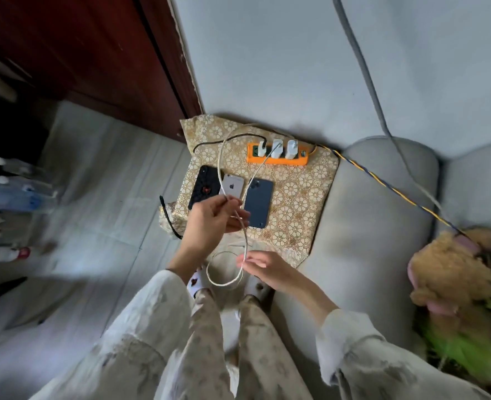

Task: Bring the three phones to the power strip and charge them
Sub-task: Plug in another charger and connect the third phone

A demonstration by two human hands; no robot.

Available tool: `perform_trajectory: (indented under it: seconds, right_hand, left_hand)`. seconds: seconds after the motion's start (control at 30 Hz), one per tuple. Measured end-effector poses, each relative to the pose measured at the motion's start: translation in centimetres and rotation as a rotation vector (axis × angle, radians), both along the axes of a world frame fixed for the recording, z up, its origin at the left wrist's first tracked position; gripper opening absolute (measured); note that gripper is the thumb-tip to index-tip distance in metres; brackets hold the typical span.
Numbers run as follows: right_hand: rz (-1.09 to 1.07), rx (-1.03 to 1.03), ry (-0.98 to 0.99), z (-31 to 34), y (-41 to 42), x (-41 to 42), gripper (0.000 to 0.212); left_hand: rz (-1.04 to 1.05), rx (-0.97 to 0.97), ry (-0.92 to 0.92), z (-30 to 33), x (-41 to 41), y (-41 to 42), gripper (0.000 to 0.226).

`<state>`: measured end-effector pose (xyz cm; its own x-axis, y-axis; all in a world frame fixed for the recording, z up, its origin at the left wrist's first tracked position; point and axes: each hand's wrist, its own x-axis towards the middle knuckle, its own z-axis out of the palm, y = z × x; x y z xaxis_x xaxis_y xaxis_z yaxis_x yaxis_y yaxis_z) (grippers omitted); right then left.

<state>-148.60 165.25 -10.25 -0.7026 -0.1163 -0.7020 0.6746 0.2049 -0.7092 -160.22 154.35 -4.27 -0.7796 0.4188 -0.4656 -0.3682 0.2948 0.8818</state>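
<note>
Three phones lie face down, side by side, on a gold floral cloth [302,197]: a black phone [205,186], a silver phone [232,186] and a dark blue phone [259,202]. Behind them sits an orange power strip [277,160] with three white chargers plugged in. A white cable [224,157] loops from the middle charger down to my hands. My left hand [212,223] pinches the cable just in front of the phones. My right hand [264,268] pinches it lower, where it curls into a loop.
A black cable [167,216] hangs off the cloth's left edge. A yellow-and-blue braided cord [382,183] runs from the strip across the grey sofa arm [368,226]. A stuffed toy [451,272] lies at right, bottles [16,192] stand on the floor at left.
</note>
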Motion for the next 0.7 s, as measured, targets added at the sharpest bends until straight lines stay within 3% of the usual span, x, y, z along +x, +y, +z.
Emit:
perform_trajectory:
  seconds: [0.1, 0.27, 0.37, 0.5, 0.6, 0.7]
  right_hand:
    - [-0.016, 0.047, 0.068, 1.7, 0.1, 0.0, 0.027]
    - [-0.273, -0.071, 0.101, 6.1, 1.9, -1.5, 0.018]
    - [-0.415, -0.061, 0.174, 9.1, 3.5, -2.7, 0.017]
    - [-0.686, -0.325, 0.178, 13.0, 5.3, -4.5, 0.015]
    - [-0.83, -0.438, 0.181, 15.4, 6.4, -5.1, 0.017]
    - [-0.944, -0.503, 0.195, 16.8, 7.3, -4.9, 0.023]
  left_hand:
    - [0.037, 0.036, -0.009, 1.5, -1.0, 0.3, 0.019]
    - [-0.02, -0.082, -0.03, 1.7, -0.4, -0.4, 0.03]
    - [-0.198, -0.16, -0.006, 1.5, 2.1, -1.2, 0.034]
    - [-0.556, -0.237, 0.082, 1.5, 5.5, -3.0, 0.053]
    - [-0.612, -0.213, 0.147, 2.4, 6.1, -3.6, 0.031]
    - [-0.392, -0.313, 0.301, 3.8, 5.0, -3.7, 0.016]
